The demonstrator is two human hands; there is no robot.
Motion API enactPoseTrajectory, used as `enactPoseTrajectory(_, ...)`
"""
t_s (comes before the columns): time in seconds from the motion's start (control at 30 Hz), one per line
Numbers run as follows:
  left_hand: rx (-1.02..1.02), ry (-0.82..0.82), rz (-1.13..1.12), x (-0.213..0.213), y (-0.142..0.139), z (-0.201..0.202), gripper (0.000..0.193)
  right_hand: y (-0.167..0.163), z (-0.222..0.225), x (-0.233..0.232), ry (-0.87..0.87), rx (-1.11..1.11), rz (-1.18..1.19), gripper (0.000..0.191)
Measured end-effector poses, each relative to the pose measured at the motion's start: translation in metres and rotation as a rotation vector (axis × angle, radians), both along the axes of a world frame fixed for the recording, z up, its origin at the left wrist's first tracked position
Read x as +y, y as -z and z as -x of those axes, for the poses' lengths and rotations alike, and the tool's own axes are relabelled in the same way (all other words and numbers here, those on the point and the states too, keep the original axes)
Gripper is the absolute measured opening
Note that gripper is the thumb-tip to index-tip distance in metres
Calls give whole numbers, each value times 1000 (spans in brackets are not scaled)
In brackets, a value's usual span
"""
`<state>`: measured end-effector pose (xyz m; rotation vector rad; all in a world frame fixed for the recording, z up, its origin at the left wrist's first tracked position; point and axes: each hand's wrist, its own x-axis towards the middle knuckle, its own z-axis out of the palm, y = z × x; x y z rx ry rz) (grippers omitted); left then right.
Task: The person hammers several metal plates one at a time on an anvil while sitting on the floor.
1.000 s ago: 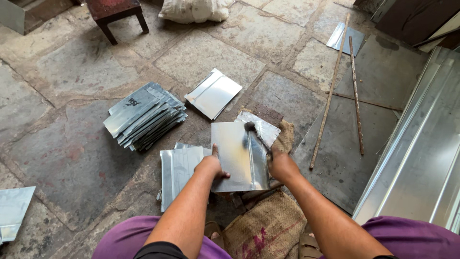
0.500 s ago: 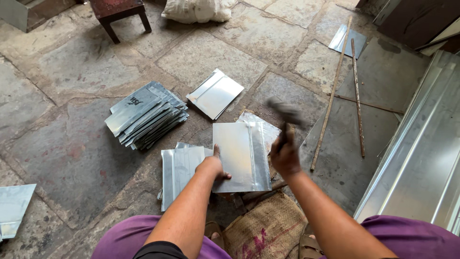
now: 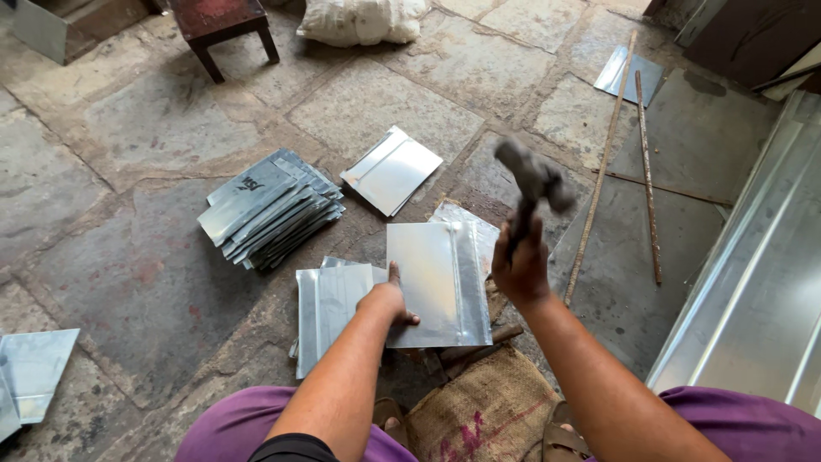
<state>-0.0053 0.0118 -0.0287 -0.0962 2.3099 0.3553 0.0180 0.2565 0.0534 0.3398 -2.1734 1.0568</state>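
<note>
Galvanised sheet metal is spread over the stone floor (image 3: 154,128), and the risks are judged from how it lies. Well to the left of both hands, a fanned stack of cut sheets (image 3: 272,208) rests on the floor; being loosely piled, it could be nudged into a slide if anything is dragged past it. Just left of the left hand, a folded sheet (image 3: 329,312) lies partly beneath the workpiece.

The left hand (image 3: 389,301) is laid flat on the lower left corner of the bright sheet (image 3: 438,278), fingers spread and the thumb stretched up along the metal, pressing it down. This sheet lies between the two hands, directly in front of the knees, with its raised seam running along the edge nearer the right hand. A thin cut edge is held under bare skin, so a shift of the sheet under a blow could slice the fingers.

The right hand (image 3: 520,267) is closed tight around the handle of a hammer (image 3: 532,184), whose head is blurred and raised above the seam. A glancing strike could send the sheet skating toward the left hand, or the head could land off the seam and dent the panel. Right of the right hand, two long rods (image 3: 646,162) lie on the floor and could be rolled underfoot.
</note>
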Motion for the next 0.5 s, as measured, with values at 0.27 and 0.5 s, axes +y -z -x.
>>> enactPoseTrajectory(0.27, 17, -65, -4, -14, -2, -2, 162, 14, -12, -3, 112, -1124, -14, 28)
enactPoseTrajectory(0.5, -9, -15, -26, -5, -1, 1, 161, -10, 2, 1, 84, -451, 4, 22)
